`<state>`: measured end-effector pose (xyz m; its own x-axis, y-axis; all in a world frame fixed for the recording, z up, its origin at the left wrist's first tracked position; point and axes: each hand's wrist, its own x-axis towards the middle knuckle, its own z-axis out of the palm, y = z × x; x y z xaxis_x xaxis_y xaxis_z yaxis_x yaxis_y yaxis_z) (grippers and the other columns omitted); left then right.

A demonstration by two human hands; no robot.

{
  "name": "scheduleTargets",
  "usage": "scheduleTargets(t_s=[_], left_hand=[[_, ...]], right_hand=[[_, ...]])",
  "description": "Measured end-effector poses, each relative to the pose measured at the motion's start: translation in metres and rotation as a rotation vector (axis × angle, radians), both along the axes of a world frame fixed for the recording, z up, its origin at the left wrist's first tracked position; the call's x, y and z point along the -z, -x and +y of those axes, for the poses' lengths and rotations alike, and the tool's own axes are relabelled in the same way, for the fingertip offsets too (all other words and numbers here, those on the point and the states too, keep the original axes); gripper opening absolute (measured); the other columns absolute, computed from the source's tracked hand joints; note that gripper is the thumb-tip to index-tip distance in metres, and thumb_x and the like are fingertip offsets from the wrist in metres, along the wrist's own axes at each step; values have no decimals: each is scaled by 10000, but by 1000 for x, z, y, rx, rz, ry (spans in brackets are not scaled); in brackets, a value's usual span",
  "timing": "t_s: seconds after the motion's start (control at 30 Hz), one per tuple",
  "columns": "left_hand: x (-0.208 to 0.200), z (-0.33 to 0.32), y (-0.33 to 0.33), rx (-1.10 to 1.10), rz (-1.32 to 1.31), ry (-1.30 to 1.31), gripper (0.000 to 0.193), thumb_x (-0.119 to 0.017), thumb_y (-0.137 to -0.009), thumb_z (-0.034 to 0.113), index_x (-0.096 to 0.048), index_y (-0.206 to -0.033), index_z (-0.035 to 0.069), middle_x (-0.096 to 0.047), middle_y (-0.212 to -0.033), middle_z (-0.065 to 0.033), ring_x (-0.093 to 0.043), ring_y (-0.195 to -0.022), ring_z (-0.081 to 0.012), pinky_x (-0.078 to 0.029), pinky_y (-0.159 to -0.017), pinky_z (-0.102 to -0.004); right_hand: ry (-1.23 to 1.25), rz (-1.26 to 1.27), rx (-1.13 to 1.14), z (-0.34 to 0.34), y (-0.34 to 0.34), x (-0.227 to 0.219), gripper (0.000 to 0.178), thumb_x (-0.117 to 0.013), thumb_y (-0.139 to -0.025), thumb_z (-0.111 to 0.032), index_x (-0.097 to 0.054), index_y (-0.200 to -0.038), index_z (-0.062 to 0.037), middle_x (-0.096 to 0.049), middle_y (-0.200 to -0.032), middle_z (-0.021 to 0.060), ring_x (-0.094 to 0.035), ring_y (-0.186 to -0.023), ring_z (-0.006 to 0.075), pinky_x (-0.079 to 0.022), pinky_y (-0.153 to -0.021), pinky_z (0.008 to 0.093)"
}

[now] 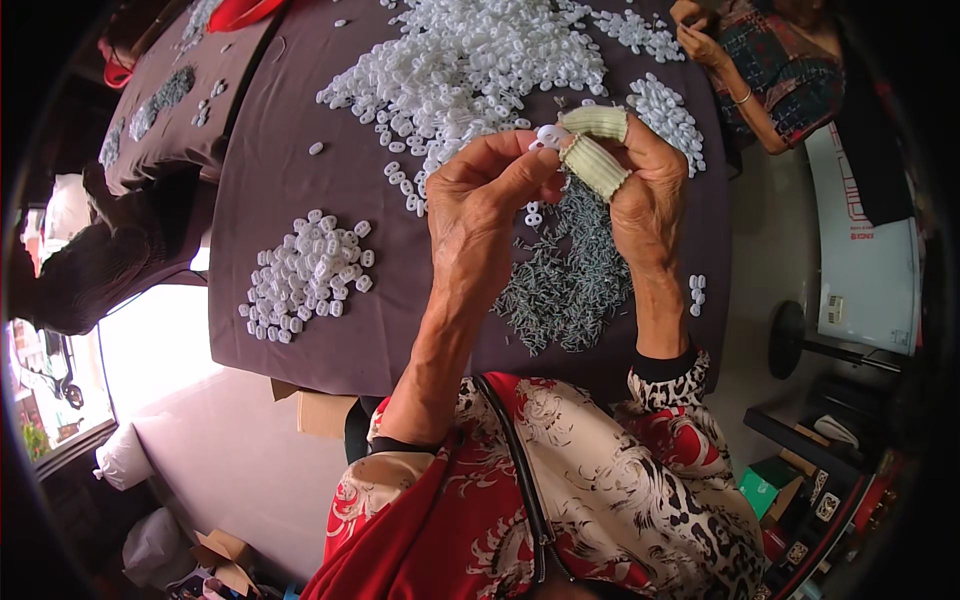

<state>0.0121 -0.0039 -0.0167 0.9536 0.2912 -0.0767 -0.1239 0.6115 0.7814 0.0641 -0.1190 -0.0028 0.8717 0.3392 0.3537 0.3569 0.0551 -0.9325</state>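
Note:
Above the table, my left hand [478, 195] pinches a small white plastic two-hole piece [549, 134], like a cord lock, between thumb and fingers. My right hand [648, 185] meets it there, closed on the same piece. Pale green ribbed covers [595, 167] sit on the right thumb and forefinger. Whether a smaller part lies between those fingertips is hidden. Under my hands spreads a heap of tiny grey metal springs [570, 285]. A large mound of loose white pieces [480, 65] lies beyond, and a smaller pile of white two-hole pieces [308, 275] is at the left.
A dark cloth covers the table [400, 330]. Several white pieces [697, 295] lie near its right edge. Another person's hands [700, 35] are at the far right corner. A second covered table [180, 120] stands at the left, and a cardboard box [325, 412] below the front edge.

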Motion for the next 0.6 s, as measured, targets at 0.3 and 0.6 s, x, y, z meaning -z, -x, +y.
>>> scheduleTargets(t_s=[0.3, 0.6], left_hand=[[-2, 1, 1, -23, 7, -60, 98, -603, -749, 42, -593, -803, -39, -607, -711, -73, -524, -585, -93, -429, -575, -210], [1, 4, 2, 25, -16, 107, 79, -595, -748, 21, -585, -809, -30, -616, -764, -92, -536, -594, -114, -439, -576, -220]], right_hand=[[-77, 99, -13, 1, -3, 2, 159, -569, -781, -46, -606, -922, 17, -628, -837, 73, -592, -753, 124, -471, -707, 241], [-233, 123, -55, 4, -3, 6, 143, -583, -780, -46, -609, -909, 9, -625, -852, 79, -603, -744, 142, -484, -705, 278]])
